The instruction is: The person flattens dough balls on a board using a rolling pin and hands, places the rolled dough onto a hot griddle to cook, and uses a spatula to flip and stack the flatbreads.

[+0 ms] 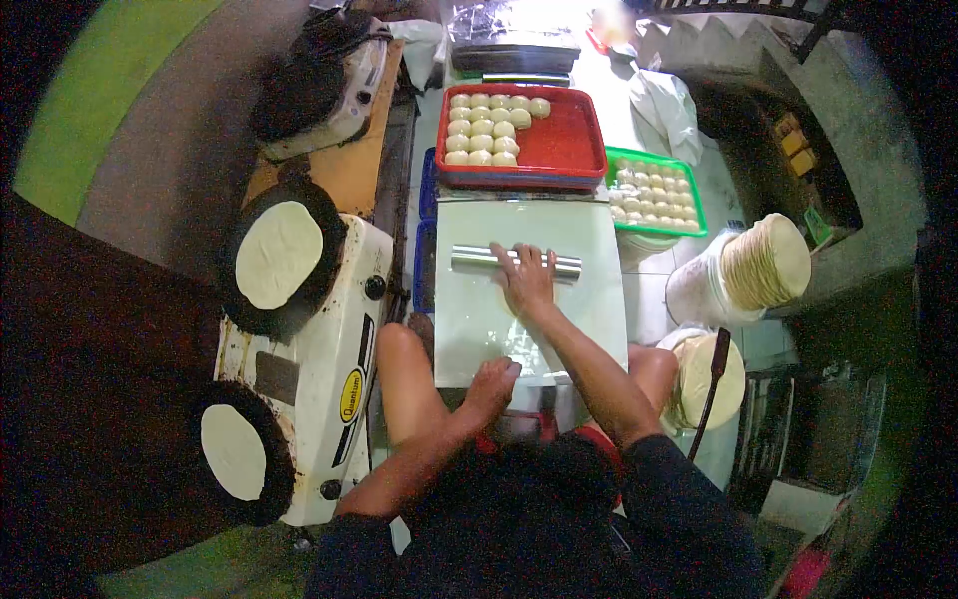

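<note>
A shiny metal rolling pin (469,257) lies crosswise on the pale, glossy board (589,329) before me. My right hand (529,285) is on the pin from above, its fingers bent over the metal right of the pin's middle. At the board's near edge is my left hand (491,386), with its fingers curled together; whatever it holds, if anything, is hidden. Beyond the board, a red tray (564,150) carries rows of round dough balls (481,130), its right part bare.
To the left, flat dough rounds (279,256) lie on dark pans over a white Quantum stove (349,299). On the right are a green tray (702,215) of dough balls, stacked flatbreads (763,262) on a white bucket (699,290), and another flatbread pile (714,384) beside a dark long-handled tool (711,389).
</note>
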`<action>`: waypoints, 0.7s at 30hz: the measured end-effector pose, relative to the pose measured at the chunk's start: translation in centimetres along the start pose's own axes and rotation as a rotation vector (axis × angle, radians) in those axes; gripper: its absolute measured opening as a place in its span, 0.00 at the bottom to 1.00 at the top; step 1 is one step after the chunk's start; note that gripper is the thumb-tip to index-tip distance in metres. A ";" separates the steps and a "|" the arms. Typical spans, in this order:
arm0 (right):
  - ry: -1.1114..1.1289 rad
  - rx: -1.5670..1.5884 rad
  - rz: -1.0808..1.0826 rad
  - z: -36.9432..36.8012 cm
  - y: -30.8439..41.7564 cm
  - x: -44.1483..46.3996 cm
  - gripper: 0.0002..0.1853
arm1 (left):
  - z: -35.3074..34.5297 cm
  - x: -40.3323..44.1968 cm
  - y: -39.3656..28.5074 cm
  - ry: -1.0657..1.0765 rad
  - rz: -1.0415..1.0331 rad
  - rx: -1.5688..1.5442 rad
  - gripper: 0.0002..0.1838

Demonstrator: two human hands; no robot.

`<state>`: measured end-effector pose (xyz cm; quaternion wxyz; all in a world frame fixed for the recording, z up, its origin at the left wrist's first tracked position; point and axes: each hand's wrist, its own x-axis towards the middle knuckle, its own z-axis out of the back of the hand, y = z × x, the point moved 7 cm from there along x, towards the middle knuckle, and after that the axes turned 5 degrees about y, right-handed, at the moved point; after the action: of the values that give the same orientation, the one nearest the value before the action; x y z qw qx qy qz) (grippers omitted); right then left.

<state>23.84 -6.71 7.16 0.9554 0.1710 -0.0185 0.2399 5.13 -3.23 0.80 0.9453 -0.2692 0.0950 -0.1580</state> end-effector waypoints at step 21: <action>0.047 0.073 -0.054 -0.5 -1.5 -3.0 0.24 | 0.2 0.9 1.0 0.015 -0.014 0.036 0.08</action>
<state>21.90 -9.11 5.85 0.9549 0.2004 0.0171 0.2184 6.26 -2.63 0.29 0.9481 -0.2516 0.0975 -0.1682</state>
